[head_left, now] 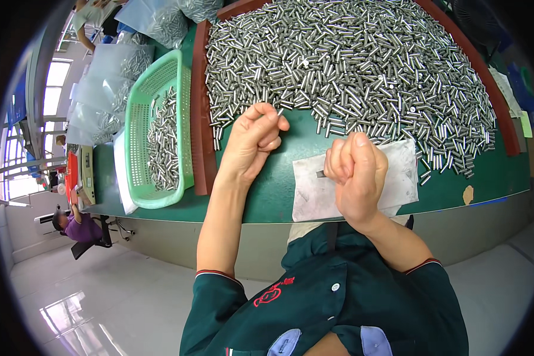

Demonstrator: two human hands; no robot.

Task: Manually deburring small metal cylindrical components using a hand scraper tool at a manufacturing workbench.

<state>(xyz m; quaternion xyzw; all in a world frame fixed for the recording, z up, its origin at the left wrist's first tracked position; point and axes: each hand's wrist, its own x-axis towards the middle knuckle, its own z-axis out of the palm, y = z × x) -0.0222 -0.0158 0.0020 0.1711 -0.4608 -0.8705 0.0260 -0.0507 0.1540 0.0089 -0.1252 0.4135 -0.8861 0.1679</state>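
While the person leans over it, the green work table point(267, 196) carries everything, and its matte top reaches from the far edge to the near edge by the person's chest. A brown raised frame point(200, 118) borders the far part of the table, and inside it lies a very big heap of small metal pins point(362, 65), shiny, cylindrical and pointing in all directions. The heap covers the far and right side of the surface, and its near rim comes close to both hands.

At the left edge stands a light green plastic basket point(137, 127) with a mesh wall, and a smaller pile of the same pins point(162, 142) lies in it. Clear plastic bags point(110, 77) with more pins rest beyond the basket, at the far left corner.

Near the front edge lies a grey, stained sheet of paper point(400, 172), flat and roughly rectangular. The right hand point(356, 175) hovers over this sheet, closed as a fist around a small dark tool point(320, 174), of which only the tip sticks out. The left hand point(252, 142) is just left of the sheet, near the heap's rim, and its thumb and fingers pinch one single pin point(279, 111), which points up and away.
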